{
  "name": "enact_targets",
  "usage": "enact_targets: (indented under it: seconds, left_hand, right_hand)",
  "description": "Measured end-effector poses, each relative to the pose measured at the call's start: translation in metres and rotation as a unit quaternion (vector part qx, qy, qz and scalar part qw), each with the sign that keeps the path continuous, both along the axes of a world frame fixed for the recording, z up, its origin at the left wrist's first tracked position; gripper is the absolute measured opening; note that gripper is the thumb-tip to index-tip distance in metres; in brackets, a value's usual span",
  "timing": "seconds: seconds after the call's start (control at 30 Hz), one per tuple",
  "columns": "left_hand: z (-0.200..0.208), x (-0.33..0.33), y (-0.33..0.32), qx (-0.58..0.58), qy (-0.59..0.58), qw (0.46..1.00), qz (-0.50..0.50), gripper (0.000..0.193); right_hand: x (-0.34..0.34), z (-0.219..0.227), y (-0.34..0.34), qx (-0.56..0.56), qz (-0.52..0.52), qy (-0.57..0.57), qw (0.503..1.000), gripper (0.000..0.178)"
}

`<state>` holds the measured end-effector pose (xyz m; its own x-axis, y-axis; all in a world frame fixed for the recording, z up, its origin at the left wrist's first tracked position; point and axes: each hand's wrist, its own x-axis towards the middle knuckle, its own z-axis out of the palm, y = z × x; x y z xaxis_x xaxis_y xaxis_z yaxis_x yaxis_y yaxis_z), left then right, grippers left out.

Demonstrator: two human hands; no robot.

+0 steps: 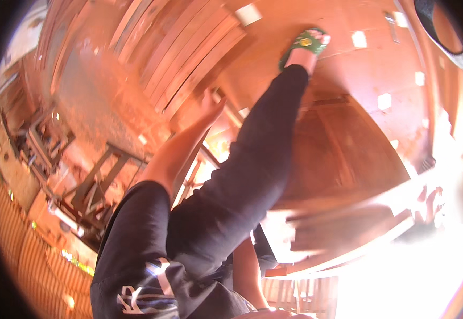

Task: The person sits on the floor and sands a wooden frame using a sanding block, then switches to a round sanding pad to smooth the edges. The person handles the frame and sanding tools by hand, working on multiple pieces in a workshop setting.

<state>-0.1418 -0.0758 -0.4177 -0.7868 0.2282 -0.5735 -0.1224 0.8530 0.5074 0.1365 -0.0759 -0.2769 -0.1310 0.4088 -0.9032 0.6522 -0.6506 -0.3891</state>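
Note:
My left arm reaches forward to a stack of long planks [194, 50], and my left hand [210, 106] is at their near end. Its fingers are smeared by motion, so I cannot tell whether it grips anything. My right forearm [247, 268] runs down beside my body to the lower edge. Only a sliver of skin past the wrist shows there, and the fingers are hidden. One leg in dark trousers [242, 186] stretches ahead, its foot in a green sandal [306, 41] on the reddish floor.
Dark metal frames [101, 183] stand at the left, before a corrugated wall [29, 255]. A broad brown panel [338, 149] lies right of my leg. Nearer, blurred planks [348, 231] extend into strong glare at the lower right. Bright light patches dot the floor.

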Motion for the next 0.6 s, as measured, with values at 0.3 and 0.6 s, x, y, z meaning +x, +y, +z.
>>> enact_targets:
  seconds: [0.3,0.6]
  left_hand:
    - [0.179,-0.035,-0.004,0.268,-0.033,0.946,-0.177,0.058]
    - [0.408,-0.086,0.044,0.407,0.164,0.876,-0.199,0.05]
  right_hand:
    - [0.04,0.096,-0.042,0.068,0.178,-0.083,0.978,0.043]
    - [0.093,0.086,-0.03,0.49,0.651,-0.084,0.573,0.018]
